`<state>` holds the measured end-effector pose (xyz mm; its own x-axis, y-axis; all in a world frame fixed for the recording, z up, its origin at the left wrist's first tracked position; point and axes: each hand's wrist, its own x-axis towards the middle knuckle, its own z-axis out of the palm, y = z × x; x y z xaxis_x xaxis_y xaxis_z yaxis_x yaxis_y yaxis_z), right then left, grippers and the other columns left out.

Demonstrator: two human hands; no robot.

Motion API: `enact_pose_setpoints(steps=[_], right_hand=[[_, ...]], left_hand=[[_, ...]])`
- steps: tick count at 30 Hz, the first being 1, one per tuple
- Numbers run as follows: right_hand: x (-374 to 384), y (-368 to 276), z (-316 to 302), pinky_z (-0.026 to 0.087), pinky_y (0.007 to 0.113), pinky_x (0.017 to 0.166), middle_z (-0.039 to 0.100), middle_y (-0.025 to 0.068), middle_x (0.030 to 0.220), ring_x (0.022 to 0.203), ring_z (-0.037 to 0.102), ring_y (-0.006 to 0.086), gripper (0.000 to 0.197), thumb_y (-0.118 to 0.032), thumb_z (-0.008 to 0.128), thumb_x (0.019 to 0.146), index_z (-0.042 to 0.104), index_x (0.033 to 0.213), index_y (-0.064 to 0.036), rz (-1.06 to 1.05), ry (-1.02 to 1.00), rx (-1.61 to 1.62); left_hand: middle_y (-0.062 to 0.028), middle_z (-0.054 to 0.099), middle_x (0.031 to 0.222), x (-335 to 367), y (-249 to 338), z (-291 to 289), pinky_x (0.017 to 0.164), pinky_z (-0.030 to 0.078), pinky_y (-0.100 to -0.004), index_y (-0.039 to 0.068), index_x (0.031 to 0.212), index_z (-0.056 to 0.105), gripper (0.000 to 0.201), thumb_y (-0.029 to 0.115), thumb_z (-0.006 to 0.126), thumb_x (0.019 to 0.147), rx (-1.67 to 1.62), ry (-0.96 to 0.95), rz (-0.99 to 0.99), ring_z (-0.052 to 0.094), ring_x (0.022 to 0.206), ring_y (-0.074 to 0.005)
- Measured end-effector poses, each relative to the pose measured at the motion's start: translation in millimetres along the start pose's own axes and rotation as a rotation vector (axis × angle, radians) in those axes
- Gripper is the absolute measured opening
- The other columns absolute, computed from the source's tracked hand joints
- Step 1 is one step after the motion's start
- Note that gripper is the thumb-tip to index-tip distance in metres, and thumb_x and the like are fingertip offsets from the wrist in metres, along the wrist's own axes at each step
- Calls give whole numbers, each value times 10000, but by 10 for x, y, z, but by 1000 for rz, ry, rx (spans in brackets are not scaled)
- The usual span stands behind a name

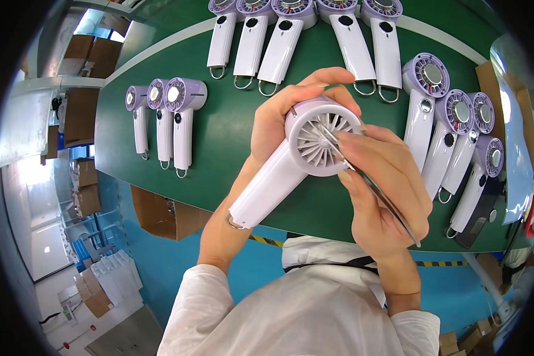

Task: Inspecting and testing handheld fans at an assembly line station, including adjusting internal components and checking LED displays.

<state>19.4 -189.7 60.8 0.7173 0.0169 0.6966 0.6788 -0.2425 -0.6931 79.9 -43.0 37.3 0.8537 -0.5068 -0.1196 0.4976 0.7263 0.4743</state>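
Observation:
My left hand point(279, 115) is wrapped round the head of a white and lilac handheld fan point(273, 181), held tilted above the table with its grille side up. The fan's handle points down to the left and ends in a metal loop. My right hand point(385, 184) pinches a pair of metal tweezers point(382, 199). Their tips reach the fan's round grille point(323, 139), close to its hub. Whether the tips grip anything there is too small to tell. Part of the grille's right edge is hidden by my right fingers.
Several similar fans point(279, 50) lie in a row along the green table's point(231, 136) far side. Three more fans point(183, 139) lie at the left, and several point(448, 142) at the right beside a dark phone point(480, 213). An open cardboard box point(154, 210) stands below the table's front edge.

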Motion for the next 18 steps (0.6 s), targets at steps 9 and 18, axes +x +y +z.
enact_pose_setpoints(steps=[9,18], right_hand=[[49,25,14,538,451,875,703,172,948,882,673,305,212,29,716,787,676,990,76,-39,-23,-59],[44,14,74,541,459,869,703,154,925,852,668,278,194,27,724,787,680,971,67,-64,-6,-107]], left_hand=[[-204,667,951,-6,13,20,794,515,-330,-44,1237,502,418,224,454,919,27,42,6,651,841,-251],[-197,669,948,-13,-11,27,788,510,-327,-37,1197,516,392,227,451,915,68,48,120,645,838,-247]])
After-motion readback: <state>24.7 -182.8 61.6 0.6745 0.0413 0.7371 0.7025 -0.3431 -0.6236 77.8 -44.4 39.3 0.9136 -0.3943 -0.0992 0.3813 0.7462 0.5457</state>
